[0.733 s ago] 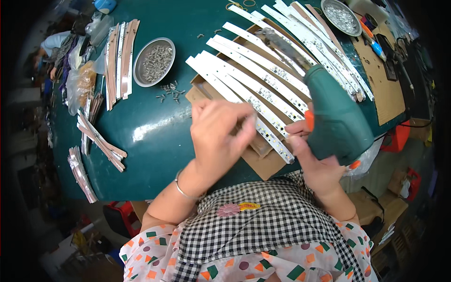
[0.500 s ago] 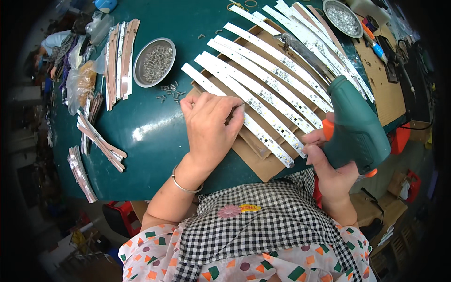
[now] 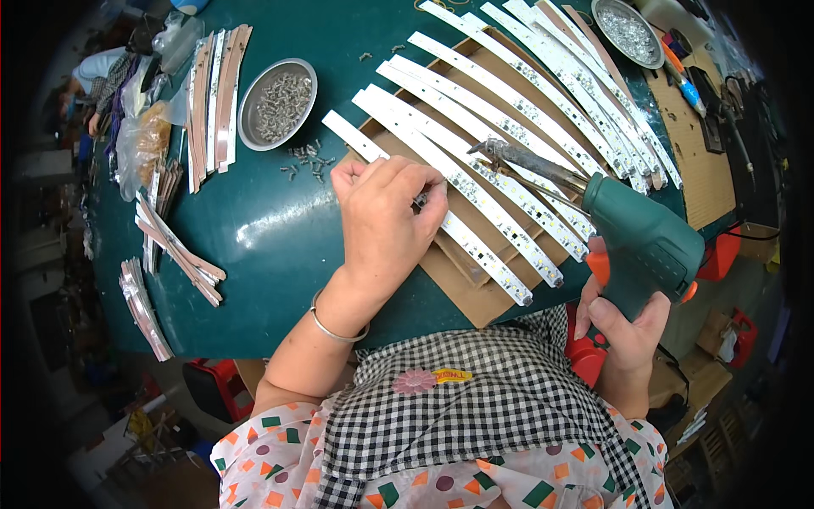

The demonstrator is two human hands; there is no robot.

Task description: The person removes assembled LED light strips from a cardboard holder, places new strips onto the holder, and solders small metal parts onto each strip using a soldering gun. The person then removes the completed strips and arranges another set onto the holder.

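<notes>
My left hand [image 3: 386, 220] rests on the nearest white light strip [image 3: 475, 246], its fingertips pinching something small at the strip that I cannot make out. My right hand [image 3: 623, 327] grips the handle of a green gun-shaped soldering tool [image 3: 636, 233], whose metal tip [image 3: 487, 151] points left over the strips, a little above and right of my left hand. Several long white strips [image 3: 509, 102] lie side by side on a brown cardboard sheet [image 3: 475, 293] on the dark green table [image 3: 263, 229].
A round metal dish of small screws [image 3: 275, 102] sits upper left, with loose screws [image 3: 309, 159] beside it. Bundles of strips [image 3: 212, 93] and brown strips [image 3: 178, 246] lie at the left. A second metal dish [image 3: 627, 30] and tools lie on a board at the upper right.
My right hand has swung the green tool up and left so its tip is now over the strips. My left hand stayed on the near strip, fingers curling in.
</notes>
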